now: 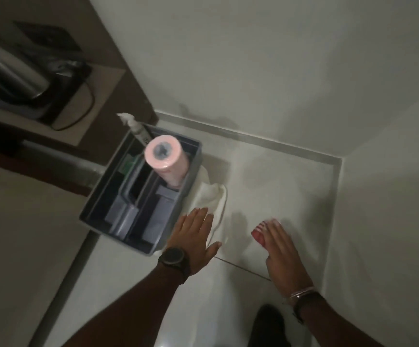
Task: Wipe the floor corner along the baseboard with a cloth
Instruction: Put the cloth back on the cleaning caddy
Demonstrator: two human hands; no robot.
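Observation:
I look down into a floor corner (329,169) where a grey baseboard (266,142) runs along the pale walls. A white cloth (212,199) lies crumpled on the tiles beside a grey caddy. My left hand (193,236), wearing a dark watch, hovers flat with fingers spread at the cloth's near edge, holding nothing. My right hand (282,251) is lower right of it, over bare tile, with a small red-and-white striped cloth (259,234) held under its fingers. Whether that cloth touches the floor is unclear.
The grey caddy (95,219) stands left of the cloth, holding a pink roll (164,159) and a white spray bottle (134,125). A brown cabinet with a metal kettle (15,71) is at the upper left. My dark shoe (268,326) shows at the bottom.

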